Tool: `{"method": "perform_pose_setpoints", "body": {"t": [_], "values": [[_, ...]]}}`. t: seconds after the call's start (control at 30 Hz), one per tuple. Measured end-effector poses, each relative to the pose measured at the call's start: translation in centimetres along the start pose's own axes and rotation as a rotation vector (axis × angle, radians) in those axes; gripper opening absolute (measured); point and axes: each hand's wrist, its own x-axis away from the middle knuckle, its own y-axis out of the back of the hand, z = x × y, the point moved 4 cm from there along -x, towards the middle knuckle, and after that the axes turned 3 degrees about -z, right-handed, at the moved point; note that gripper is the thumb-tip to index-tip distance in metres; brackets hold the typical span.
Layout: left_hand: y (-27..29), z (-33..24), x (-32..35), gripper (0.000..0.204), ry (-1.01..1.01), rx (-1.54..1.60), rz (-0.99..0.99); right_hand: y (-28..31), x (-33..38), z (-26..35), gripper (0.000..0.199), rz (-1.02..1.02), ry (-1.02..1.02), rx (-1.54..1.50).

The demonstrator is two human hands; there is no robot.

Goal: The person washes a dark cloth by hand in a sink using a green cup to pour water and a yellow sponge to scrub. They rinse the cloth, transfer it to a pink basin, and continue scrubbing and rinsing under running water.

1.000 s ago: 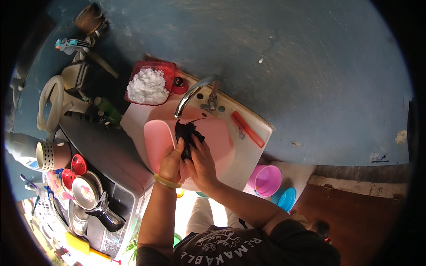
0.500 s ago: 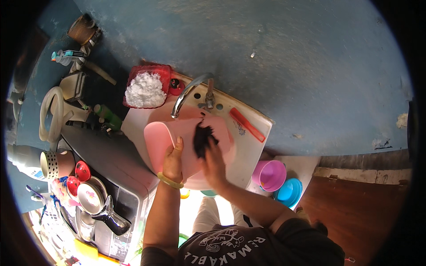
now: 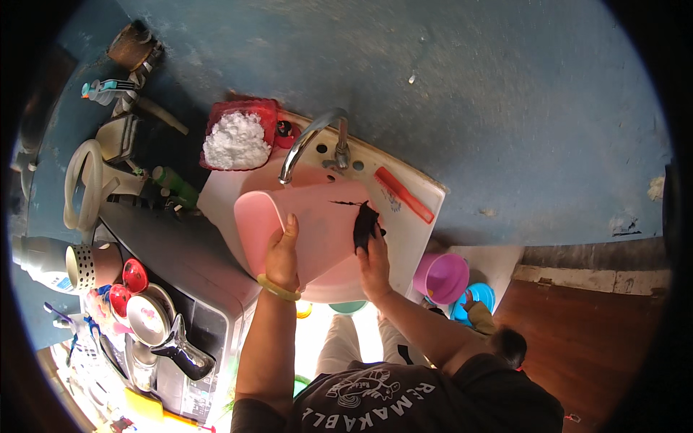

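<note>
A pink plastic basin (image 3: 317, 231) stands tilted in a white sink (image 3: 415, 231) under a curved metal tap (image 3: 307, 141). My left hand (image 3: 283, 249) grips the basin's left rim, a yellow-green bangle (image 3: 278, 289) on the wrist. My right hand (image 3: 374, 252) presses a dark scrubbing cloth (image 3: 364, 224) against the basin's inner right side.
A red tub of white powder (image 3: 237, 137) sits at the sink's back left, and a red brush (image 3: 404, 195) lies on its right rim. A grey counter (image 3: 173, 252) at left carries cups, bowls and a metal pot (image 3: 148, 321). Pink and blue basins (image 3: 442, 278) stand on the floor.
The right hand with the cloth has slid from under the tap to the basin's right side. The left hand has shifted down along the left rim.
</note>
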Motion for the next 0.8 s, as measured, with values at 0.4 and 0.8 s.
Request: {"method": "perform_pose_setpoints", "body": {"t": [0.4,0.8], "values": [[1.1,0.3,-0.8,0.064,-0.098,-0.145,0.050,-2.5,-8.6,10.8,0.038,0.160,0.389,-0.142],[-0.3,-0.8,0.3,0.054,-0.113,-0.109,0.069,-3.8,-14.5,2.4,0.028,0.079,0.194,0.013]]}}
